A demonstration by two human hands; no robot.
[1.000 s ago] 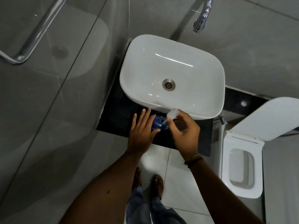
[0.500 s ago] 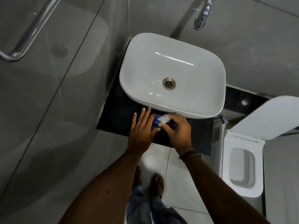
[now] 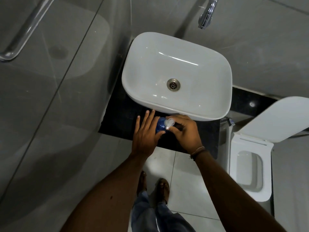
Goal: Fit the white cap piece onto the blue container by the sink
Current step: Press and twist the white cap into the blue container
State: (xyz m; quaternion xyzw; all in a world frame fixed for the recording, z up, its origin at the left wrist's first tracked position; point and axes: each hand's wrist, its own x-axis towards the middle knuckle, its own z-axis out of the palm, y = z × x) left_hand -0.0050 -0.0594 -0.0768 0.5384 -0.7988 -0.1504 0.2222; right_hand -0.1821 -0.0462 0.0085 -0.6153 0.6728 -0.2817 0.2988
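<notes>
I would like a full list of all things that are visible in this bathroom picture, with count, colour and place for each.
sink: 1, white, on the black counter, centre
drain: 1, metal, in the sink bottom
tap: 1, chrome, above the sink, top
counter: 1, black, under the sink
toilet: 1, white, lid raised, right
glass panel: 1, clear, left
bar handle: 1, chrome, top left
blue container: 1, blue, on the counter before the sink
white cap piece: 1, white, on top of the container
left hand: 1, against the container's left side
right hand: 1, fingers on the cap, band at the wrist
feet: 2, on the pale floor tiles, bottom
</notes>
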